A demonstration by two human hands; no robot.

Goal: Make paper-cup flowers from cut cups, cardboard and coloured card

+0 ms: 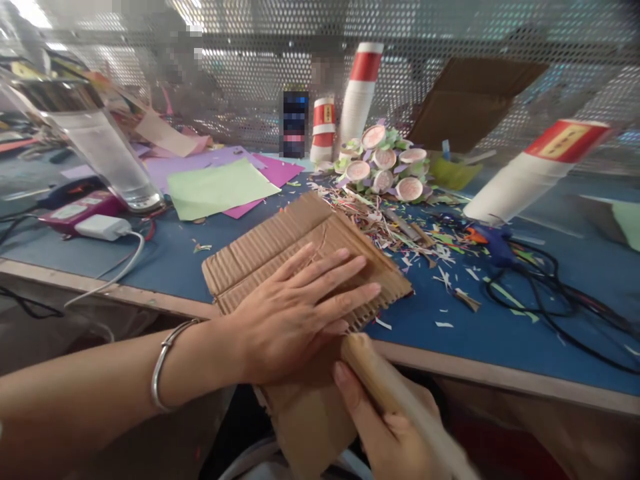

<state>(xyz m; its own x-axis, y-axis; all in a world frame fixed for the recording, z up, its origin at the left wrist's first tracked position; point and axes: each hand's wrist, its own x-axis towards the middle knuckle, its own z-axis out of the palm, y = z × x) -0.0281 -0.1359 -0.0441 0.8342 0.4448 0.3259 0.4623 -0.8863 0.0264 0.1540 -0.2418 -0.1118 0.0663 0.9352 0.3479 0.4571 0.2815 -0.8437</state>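
My left hand (300, 300) lies flat with its fingers stretched out on a piece of corrugated cardboard (270, 250). A silver bangle (164, 363) circles its wrist. The cardboard rests on the blue tabletop near the front edge, and its near part hangs over that edge. Close below, my right hand (390, 433) is closed on a flap of cardboard (380, 377) that is bent up and seen nearly edge-on. Whether this flap is still joined to the sheet is hidden behind my hands. Ridges show along the torn side of the sheet.
Paper scraps (390, 220) surround a cluster of cut paper cups (385, 163). Stacked cups (540, 173) lean at the right, near a blue glue gun (493, 247) with black cable. Coloured paper (220, 187), a glass tumbler (100, 147) and a white charger (103, 227) are at the left.
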